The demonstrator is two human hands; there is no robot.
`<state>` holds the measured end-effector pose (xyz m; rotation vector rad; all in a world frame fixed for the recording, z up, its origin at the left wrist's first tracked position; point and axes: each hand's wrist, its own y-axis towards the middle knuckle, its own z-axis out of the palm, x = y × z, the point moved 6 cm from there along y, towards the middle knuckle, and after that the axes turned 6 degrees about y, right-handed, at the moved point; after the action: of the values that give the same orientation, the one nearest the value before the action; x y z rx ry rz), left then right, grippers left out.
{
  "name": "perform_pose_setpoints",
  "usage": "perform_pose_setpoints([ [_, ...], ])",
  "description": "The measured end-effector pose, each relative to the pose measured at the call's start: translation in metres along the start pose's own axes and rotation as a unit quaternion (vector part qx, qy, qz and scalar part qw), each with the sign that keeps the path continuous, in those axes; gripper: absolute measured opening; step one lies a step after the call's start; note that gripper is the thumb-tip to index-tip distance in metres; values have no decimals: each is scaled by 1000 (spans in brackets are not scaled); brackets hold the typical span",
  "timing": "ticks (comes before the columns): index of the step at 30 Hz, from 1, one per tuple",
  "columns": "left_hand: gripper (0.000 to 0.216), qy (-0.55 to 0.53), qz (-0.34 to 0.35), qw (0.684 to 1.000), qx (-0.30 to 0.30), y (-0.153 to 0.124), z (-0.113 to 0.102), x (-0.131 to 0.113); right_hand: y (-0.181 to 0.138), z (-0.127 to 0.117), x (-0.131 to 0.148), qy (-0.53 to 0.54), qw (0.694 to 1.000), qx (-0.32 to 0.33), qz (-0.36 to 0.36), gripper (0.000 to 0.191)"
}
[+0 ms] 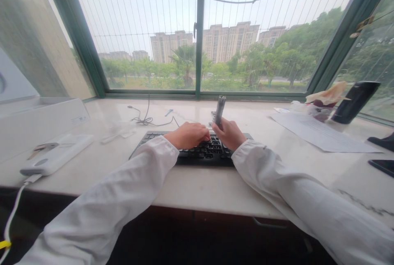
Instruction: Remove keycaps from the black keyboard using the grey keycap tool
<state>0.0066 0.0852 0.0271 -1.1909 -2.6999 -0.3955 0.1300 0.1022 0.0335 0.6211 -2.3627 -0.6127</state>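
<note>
A black keyboard (154, 141) lies on the pale stone sill in front of the window. My left hand (188, 135) rests over its middle keys with the fingers curled down; I cannot see anything in them. My right hand (230, 132) sits just to the right, closed around a slim grey stick-shaped tool (220, 109) that stands upright above the keys. Both arms are in white sleeves.
A white power bank (57, 154) with a cable lies at the left, next to a clear box (40, 119). Thin wires (144, 119) lie behind the keyboard. At the right are a paper sheet (320, 131), a black cylinder (353, 101) and crumpled wrapping (326, 96).
</note>
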Motion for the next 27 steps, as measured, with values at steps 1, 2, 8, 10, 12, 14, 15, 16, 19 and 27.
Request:
perform_pose_setpoints([
  [1, 23, -8, -1, 1000, -5, 0, 0, 2, 0, 1, 0, 12, 1000, 7, 0, 20],
  [2, 25, -14, -4, 1000, -8, 0, -1, 3, -1, 1, 0, 20, 1000, 14, 3, 20],
  [8, 21, -35, -27, 999, -4, 0, -4, 4, -5, 1, 1, 56, 997, 50, 25, 21],
  [10, 24, -44, -27, 999, -8, -1, -6, 3, -6, 2, 1, 65, 996, 57, 24, 21],
  [12, 28, -47, -29, 998, -11, -1, -8, 3, -7, 3, 2, 62, 996, 61, 17, 20],
  [14, 27, -49, -29, 998, -11, -2, -9, 2, -7, 4, 3, 55, 996, 66, 7, 20],
  [15, 25, -50, -25, 998, -12, -2, -9, 1, -7, 5, 3, 53, 996, 67, 3, 20],
  [16, 23, -51, -21, 998, -13, -3, -10, 1, -8, 5, 4, 55, 996, 68, 0, 19],
  [19, 19, -45, -18, 999, -22, -4, -12, 0, -8, 4, 5, 77, 995, 64, 1, 20],
  [27, 20, -24, -32, 999, -22, -6, -12, 8, -7, 7, 5, 94, 992, 80, -9, 21],
])
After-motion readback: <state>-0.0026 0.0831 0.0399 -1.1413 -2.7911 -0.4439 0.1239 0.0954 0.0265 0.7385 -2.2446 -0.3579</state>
